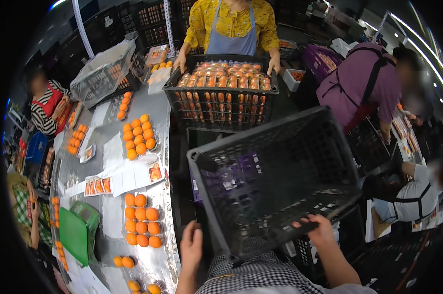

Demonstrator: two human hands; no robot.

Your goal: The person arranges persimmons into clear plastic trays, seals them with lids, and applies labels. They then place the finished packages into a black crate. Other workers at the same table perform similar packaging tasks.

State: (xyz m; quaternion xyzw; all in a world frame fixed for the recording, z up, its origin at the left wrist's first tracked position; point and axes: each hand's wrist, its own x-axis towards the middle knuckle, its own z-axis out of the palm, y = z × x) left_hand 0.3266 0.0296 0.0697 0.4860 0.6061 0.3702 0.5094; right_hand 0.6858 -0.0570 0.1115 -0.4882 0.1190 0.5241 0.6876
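A black plastic crate (pixel 280 161) is tilted in front of my body, its inside facing me with nothing in it. My right hand (pixel 318 229) grips the crate's near right side, fingers hooked over its wall. Left of the crate, my left hand (pixel 192 244) is raised beside the table edge, holding nothing and apart from the crate. Beyond, another black crate (pixel 221 93) is filled with clear packs of orange fruit. A person (pixel 231 36) in a yellow top and blue apron has both hands on that crate's ends.
On my left runs a metal table (pixel 111 253) with clear trays of orange fruit (pixel 142 220), another fruit tray (pixel 138 136), a label strip (pixel 129 178) and a green scale (pixel 78 231). Several other people work around, one in purple (pixel 364 81) bending close at the right.
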